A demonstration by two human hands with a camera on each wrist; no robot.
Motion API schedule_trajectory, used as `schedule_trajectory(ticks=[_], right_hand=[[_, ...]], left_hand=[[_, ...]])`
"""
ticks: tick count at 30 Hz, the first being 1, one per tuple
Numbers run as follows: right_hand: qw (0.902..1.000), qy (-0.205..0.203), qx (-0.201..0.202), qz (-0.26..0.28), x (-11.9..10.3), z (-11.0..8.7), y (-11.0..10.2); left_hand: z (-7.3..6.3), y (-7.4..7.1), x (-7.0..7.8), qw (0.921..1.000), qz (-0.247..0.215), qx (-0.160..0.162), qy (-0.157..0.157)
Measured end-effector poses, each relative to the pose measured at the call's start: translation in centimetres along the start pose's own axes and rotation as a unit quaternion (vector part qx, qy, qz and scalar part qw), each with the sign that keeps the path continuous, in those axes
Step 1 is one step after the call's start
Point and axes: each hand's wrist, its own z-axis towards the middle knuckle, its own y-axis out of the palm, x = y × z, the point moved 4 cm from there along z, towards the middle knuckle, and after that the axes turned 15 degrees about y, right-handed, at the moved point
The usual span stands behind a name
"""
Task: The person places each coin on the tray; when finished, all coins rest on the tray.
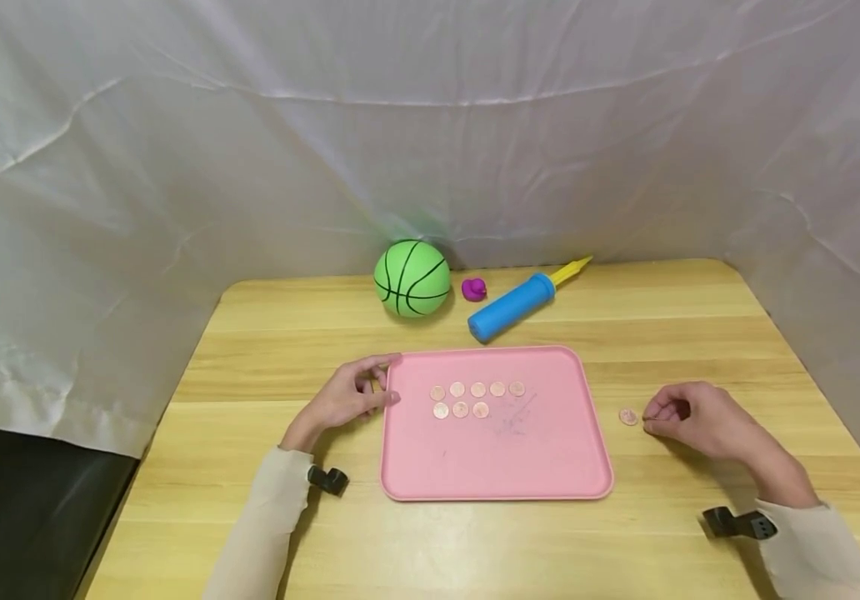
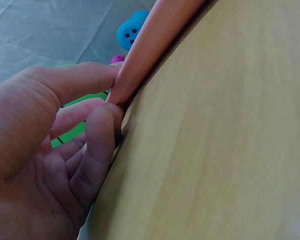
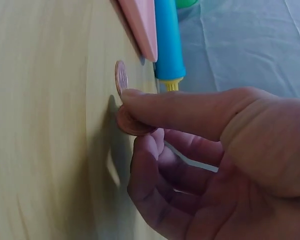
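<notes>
My left hand (image 1: 343, 396) grips the left edge of a pink tray (image 1: 490, 467), its thumb over the rim and a fingertip against the outer side. On the tray lie several copper-coloured coins (image 1: 478, 389) in two rows, the upper row longer. To the tray's right, my right hand (image 1: 709, 423) pinches a copper-coloured coin (image 3: 130, 122) between thumb and finger, just over the table. Another coin (image 1: 628, 416) is on the wood right beside those fingertips, between them and the tray. The right wrist view shows this second coin (image 3: 121, 76) almost edge-on, past the thumb tip.
Behind the tray are a green ball (image 1: 412, 279) with black lines, a small purple rubber duck (image 1: 473, 289) and a blue hand pump (image 1: 512, 308) with a yellow tip. A pale curtain (image 1: 430, 150) hangs around the wooden table (image 1: 475, 542).
</notes>
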Motion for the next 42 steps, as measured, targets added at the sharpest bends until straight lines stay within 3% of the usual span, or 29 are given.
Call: schedule_trajectory(ticks=[7, 17, 20, 27, 38, 42], right_hand=[[0.9986, -0.011, 0.030, 0.042, -1.7, 0.1, 0.1], [0.9913, 0.009, 0.053, 0.120, -4.2, 0.7, 0.8], [0.9885, 0.017, 0.047, 0.142, -5.0, 0.8, 1.2], [0.9810, 0.025, -0.014, 0.192, -7.2, 0.9, 2.2], [0.9790, 0.016, -0.046, 0.198, -10.8, 1.5, 3.9], [0.9792, -0.008, -0.049, 0.197, -11.8, 1.9, 4.6]], left_hand=[[0.0, 0.0, 0.1, 1.0000, -0.001, -0.001, -0.003], [-0.1, -0.1, 0.1, 1.0000, -0.002, 0.000, -0.003], [-0.1, 0.0, 0.0, 1.0000, -0.003, 0.000, -0.002], [0.0, 0.1, -0.1, 1.0000, -0.002, -0.001, -0.004], [0.0, -0.1, 0.0, 1.0000, 0.001, -0.001, -0.004], [0.0, 0.0, -0.1, 1.0000, 0.002, 0.000, -0.007]])
